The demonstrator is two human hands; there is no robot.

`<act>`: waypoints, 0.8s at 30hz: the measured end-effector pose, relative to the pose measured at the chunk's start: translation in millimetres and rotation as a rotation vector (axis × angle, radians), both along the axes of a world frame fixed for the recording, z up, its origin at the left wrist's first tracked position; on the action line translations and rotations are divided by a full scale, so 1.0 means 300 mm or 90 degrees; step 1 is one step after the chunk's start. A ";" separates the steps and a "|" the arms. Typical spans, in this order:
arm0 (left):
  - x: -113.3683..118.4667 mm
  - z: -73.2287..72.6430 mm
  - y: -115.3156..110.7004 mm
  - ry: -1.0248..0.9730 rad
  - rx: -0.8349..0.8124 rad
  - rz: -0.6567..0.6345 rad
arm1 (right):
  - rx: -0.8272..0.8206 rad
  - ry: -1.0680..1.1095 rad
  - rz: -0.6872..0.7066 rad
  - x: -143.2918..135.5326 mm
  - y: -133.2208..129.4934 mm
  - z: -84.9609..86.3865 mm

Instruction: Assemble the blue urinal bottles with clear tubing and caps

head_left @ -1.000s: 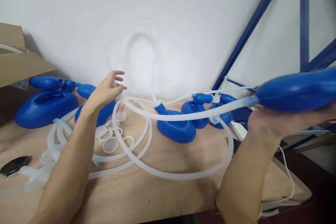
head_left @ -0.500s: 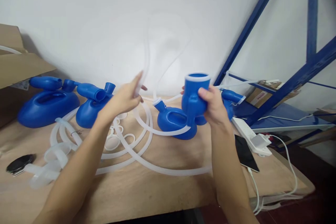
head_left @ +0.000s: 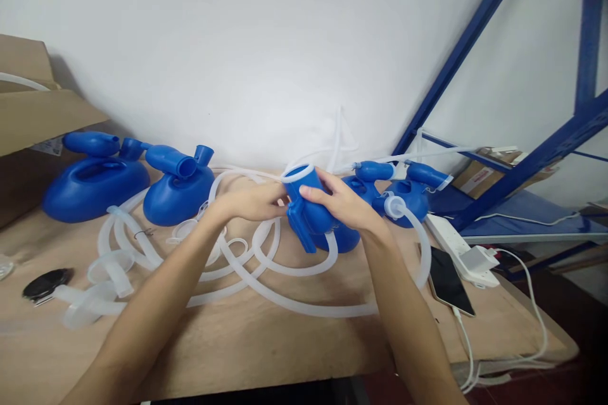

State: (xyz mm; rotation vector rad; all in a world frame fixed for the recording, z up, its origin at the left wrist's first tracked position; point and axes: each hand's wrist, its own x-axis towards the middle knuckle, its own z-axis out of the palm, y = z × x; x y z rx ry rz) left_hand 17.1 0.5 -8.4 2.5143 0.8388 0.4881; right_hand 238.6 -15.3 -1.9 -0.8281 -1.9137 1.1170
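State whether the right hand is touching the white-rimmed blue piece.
Touching. In the head view, the right hand wraps the blue piece, thumb on its side.

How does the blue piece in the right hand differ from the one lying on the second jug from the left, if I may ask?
The held piece is gripped by the right hand; the resting piece lies on the second jug.
The held piece's mouth is white-rimmed and tilts upward; the resting piece's is plain blue and faces sideways.
Both are blue with round, open mouths.
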 end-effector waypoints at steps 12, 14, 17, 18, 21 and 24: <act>-0.301 -0.279 0.245 0.134 -0.139 0.444 | 0.070 -0.097 -0.097 0.017 -0.024 0.036; -0.313 -0.319 0.239 0.166 -0.153 0.455 | 0.098 -0.143 -0.121 0.023 -0.044 0.049; -0.315 -0.310 0.238 0.170 -0.132 0.441 | 0.126 -0.185 -0.167 0.027 -0.059 0.053; -0.308 -0.288 0.241 0.157 -0.111 0.431 | 0.125 -0.192 -0.182 0.027 -0.061 0.050; -0.259 -0.176 0.229 0.070 -0.005 0.419 | 0.121 -0.215 -0.209 0.021 -0.063 0.039; -0.166 -0.042 0.145 -0.176 0.175 0.449 | 0.148 -0.228 -0.198 0.011 -0.065 0.030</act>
